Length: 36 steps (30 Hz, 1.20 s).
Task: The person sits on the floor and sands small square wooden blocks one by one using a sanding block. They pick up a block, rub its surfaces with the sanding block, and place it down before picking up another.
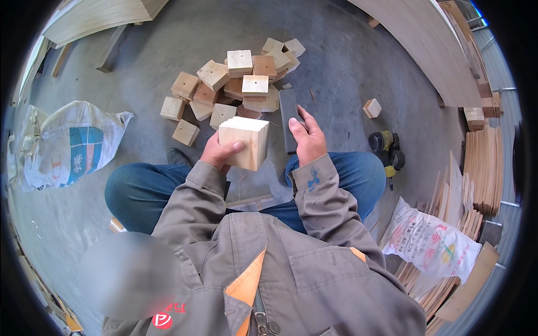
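Over concrete floor (pixel 347 61), left hand (pixel 218 150) grips wood block (pixel 245 143).

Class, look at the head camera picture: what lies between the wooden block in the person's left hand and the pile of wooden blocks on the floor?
In the head view, only bare grey concrete floor separates the held wooden block from the pile of wooden blocks; the nearest pile pieces sit just beyond the block's top edge.

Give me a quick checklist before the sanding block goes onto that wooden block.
1. Left hand grips the wooden block firmly: ok, fingers wrap its side.
2. Right hand holds the dark sanding block: ok.
3. Block's top face is free of fingers: ok.
4. Knees clear of the work: ok, block is held between them above the floor.
5. Pile of wooden blocks within reach: ok.
6. Abrasive condition: cannot tell.
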Available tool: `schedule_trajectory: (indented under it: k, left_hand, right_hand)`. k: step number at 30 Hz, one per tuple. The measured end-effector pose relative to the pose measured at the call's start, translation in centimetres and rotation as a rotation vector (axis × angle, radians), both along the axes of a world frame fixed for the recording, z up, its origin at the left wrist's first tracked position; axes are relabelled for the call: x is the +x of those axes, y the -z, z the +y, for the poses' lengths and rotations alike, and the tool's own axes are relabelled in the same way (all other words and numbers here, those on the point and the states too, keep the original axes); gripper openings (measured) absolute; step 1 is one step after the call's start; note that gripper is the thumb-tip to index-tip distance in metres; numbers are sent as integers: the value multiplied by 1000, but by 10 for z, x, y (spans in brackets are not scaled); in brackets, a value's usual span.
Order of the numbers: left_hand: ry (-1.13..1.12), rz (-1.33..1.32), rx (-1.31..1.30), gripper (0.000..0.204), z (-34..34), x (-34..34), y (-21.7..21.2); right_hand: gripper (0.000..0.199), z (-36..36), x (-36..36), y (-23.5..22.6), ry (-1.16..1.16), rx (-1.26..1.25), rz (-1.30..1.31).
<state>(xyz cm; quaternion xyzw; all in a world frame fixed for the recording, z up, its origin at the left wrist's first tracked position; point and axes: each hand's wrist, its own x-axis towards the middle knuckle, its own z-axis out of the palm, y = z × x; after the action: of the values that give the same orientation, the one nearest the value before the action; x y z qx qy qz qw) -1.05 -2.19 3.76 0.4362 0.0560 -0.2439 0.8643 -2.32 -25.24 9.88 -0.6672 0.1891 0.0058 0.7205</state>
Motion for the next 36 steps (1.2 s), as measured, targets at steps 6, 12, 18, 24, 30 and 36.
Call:
schedule_trajectory:
  k: [6,12,18,24,30,36]
  left_hand:
    - [-89,-61,114,82,-5,2,-6]
    - [-126,-36,133,86,-8,4,4]
    - [-191,-96,566,91,-11,-2,26]
    - [-237,-112,654,91,-6,1,36]
    - [-269,-197,863,90,2,3,60]
    - [-496,-126,654,109,7,6,-15]
  right_hand:
    - [54,-1,1,21,100,88,-46]
    - [55,19,5,26,203,269,198]
    - [45,20,8,74,127,285,282]
    - [43,27,12,63,159,375,314]
    - [50,14,16,87,195,173,537]
    - [46,-32,13,117,131,361,317]
